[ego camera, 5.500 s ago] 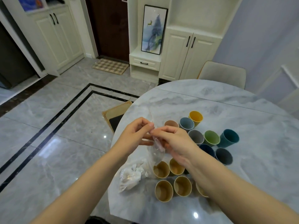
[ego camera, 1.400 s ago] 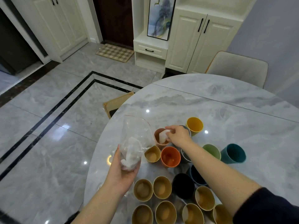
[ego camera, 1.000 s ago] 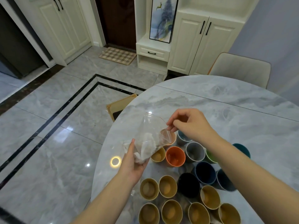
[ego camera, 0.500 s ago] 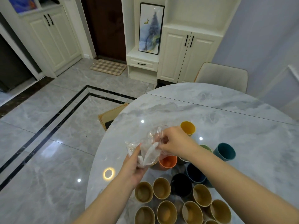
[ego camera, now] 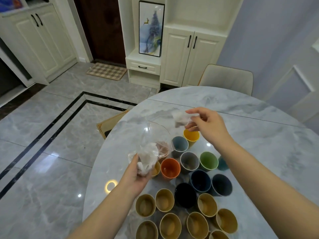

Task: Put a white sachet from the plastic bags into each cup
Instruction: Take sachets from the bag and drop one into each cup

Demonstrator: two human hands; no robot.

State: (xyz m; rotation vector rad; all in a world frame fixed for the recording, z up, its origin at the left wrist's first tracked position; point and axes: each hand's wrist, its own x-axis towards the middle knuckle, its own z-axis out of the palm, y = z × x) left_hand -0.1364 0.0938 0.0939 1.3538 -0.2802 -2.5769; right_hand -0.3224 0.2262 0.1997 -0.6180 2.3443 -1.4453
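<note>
My left hand (ego camera: 136,176) grips the bottom of a clear plastic bag (ego camera: 151,145) with white sachets bunched inside, held above the left side of the cups. My right hand (ego camera: 207,125) pinches one white sachet (ego camera: 181,119) between thumb and fingers, just above and behind the yellow cup (ego camera: 191,136). Beside it stand a light blue cup (ego camera: 179,146), an orange cup (ego camera: 170,168), a grey cup (ego camera: 189,162) and a green cup (ego camera: 208,160). A brown cup shows dimly through the bag. Several tan cups (ego camera: 164,201) cluster at the near edge.
The cups stand on a round marble table (ego camera: 259,135). Dark blue, black and slate cups (ego camera: 201,181) fill the middle of the group, and a teal cup (ego camera: 221,163) is partly behind my right forearm. A beige chair (ego camera: 227,79) stands at the far side.
My right hand has come out of the bag holding a sachet and moved up and right, over the yellow cup. The left hand still holds the bag.
</note>
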